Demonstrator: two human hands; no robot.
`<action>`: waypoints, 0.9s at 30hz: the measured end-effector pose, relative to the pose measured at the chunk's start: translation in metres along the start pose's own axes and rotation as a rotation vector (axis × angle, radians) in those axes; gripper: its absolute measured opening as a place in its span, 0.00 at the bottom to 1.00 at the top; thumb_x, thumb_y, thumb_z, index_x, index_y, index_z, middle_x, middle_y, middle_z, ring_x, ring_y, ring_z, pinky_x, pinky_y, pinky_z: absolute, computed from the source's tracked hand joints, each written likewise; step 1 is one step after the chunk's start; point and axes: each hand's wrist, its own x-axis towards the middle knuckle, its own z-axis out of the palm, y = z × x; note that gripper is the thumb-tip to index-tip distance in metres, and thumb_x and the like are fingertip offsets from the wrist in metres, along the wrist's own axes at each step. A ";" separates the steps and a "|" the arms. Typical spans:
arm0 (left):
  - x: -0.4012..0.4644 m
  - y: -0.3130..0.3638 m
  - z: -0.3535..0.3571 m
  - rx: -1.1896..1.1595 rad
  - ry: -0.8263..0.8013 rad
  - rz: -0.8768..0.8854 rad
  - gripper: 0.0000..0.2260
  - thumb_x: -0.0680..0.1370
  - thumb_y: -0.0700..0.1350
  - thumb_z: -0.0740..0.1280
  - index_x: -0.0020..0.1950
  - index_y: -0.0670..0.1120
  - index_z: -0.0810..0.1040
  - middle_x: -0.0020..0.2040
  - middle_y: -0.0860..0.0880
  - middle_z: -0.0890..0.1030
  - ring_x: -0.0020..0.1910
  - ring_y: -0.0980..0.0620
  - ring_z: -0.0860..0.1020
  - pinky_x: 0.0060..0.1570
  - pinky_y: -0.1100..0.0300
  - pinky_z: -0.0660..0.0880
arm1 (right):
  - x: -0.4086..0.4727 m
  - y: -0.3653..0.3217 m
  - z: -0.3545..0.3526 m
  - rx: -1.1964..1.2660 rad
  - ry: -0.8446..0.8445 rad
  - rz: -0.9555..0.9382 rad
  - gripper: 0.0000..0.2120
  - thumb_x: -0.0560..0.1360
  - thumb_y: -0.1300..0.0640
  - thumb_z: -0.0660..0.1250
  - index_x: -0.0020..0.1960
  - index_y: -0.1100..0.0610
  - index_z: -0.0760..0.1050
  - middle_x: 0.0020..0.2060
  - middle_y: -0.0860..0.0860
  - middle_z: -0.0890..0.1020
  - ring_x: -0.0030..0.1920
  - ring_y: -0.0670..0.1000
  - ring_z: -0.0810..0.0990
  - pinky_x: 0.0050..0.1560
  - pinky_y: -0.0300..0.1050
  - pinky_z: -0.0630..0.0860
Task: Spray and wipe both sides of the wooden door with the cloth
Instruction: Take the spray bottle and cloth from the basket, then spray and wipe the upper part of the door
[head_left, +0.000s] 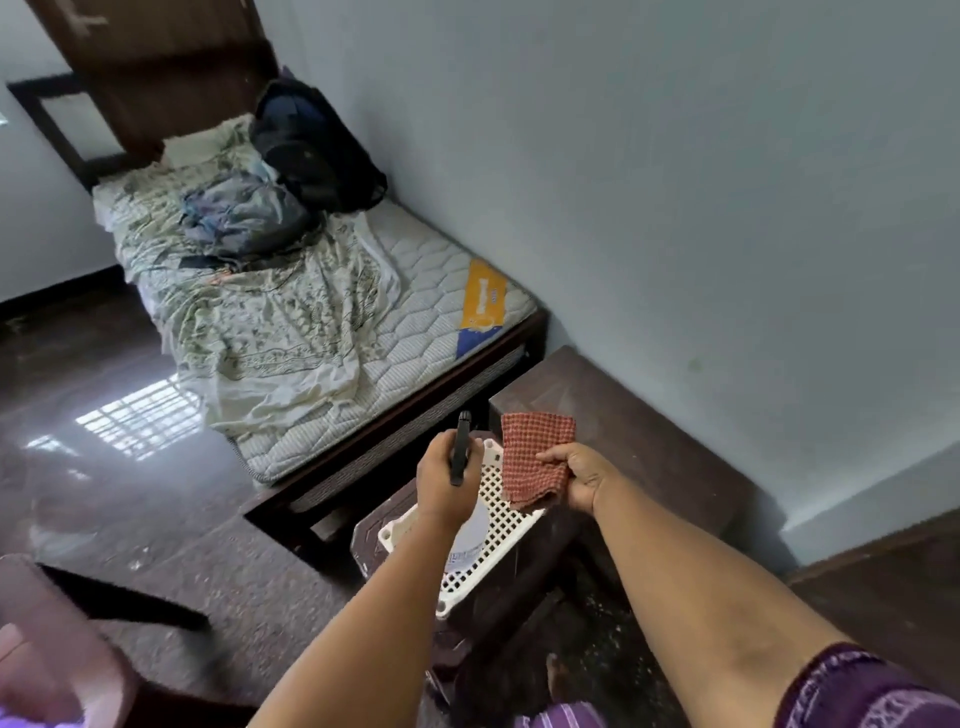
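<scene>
with the left hand (441, 480) gripping the spray bottle (460, 449) and the right hand (574, 475) pinching the cloth (535, 457), carry both upright to the wooden door (156, 67) at far left, well apart

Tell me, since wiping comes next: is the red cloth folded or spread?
Folded, loosely. The red cloth hangs doubled in the right hand, pinched at one edge, its layered lower hem showing, above the white basket.

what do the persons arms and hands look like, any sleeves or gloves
Both forearms are bare, and neither the left hand nor the right hand has a glove; no watch or ring shows. The only clothing is a purple patterned short sleeve on the right upper arm, with more purple striped fabric at the frame's bottom edge.
</scene>
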 end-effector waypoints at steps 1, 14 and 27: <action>0.000 0.009 0.004 -0.001 -0.022 0.029 0.07 0.80 0.45 0.69 0.45 0.42 0.78 0.42 0.42 0.79 0.42 0.43 0.78 0.44 0.47 0.74 | -0.007 -0.003 -0.004 0.006 0.028 -0.024 0.13 0.78 0.74 0.52 0.51 0.69 0.74 0.48 0.64 0.80 0.49 0.62 0.79 0.63 0.63 0.71; -0.048 0.091 0.088 0.016 -0.305 0.187 0.07 0.78 0.47 0.70 0.42 0.47 0.77 0.34 0.51 0.76 0.34 0.51 0.74 0.39 0.55 0.71 | -0.108 -0.044 -0.102 0.124 0.196 -0.249 0.17 0.73 0.80 0.53 0.54 0.68 0.74 0.47 0.62 0.80 0.45 0.61 0.80 0.35 0.49 0.83; -0.190 0.147 0.207 0.049 -0.574 0.226 0.07 0.77 0.53 0.69 0.42 0.52 0.77 0.34 0.47 0.80 0.38 0.41 0.81 0.43 0.44 0.80 | -0.241 -0.026 -0.251 0.137 0.520 -0.369 0.16 0.69 0.79 0.51 0.46 0.64 0.72 0.49 0.63 0.78 0.47 0.64 0.79 0.46 0.57 0.80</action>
